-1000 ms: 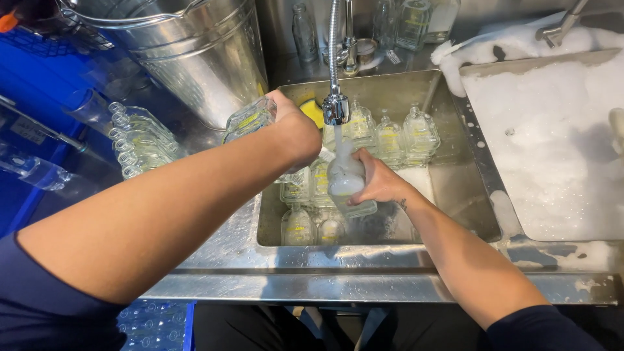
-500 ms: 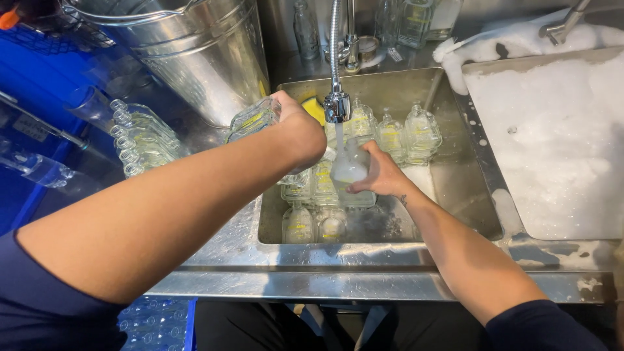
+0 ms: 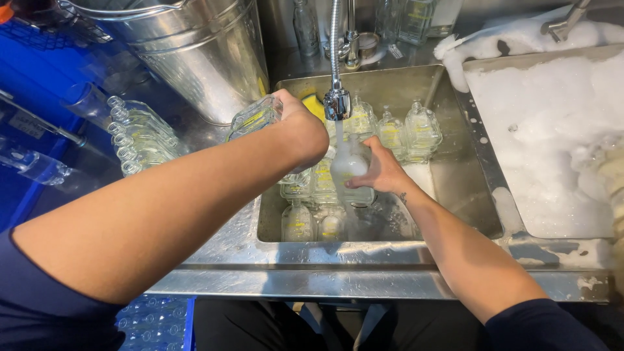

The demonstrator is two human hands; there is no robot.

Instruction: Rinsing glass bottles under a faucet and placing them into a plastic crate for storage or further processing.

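Water from the chrome spring faucet (image 3: 337, 97) runs over a foam-filled clear glass bottle (image 3: 350, 170) gripped in the right hand (image 3: 383, 172) above the stainless steel sink basin (image 3: 448, 188). The left hand (image 3: 300, 130) is closed around a second clear square glass bottle (image 3: 255, 117), lifted over the basin's left edge beside a galvanised metal bucket (image 3: 195, 52).

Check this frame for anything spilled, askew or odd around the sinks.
Foam has spilled over the rim of the suds-filled right basin, with patches on the steel counter edge. Otherwise nothing stands out: the right hand holds a bottle under the running tap, and the left hand holds another bottle.
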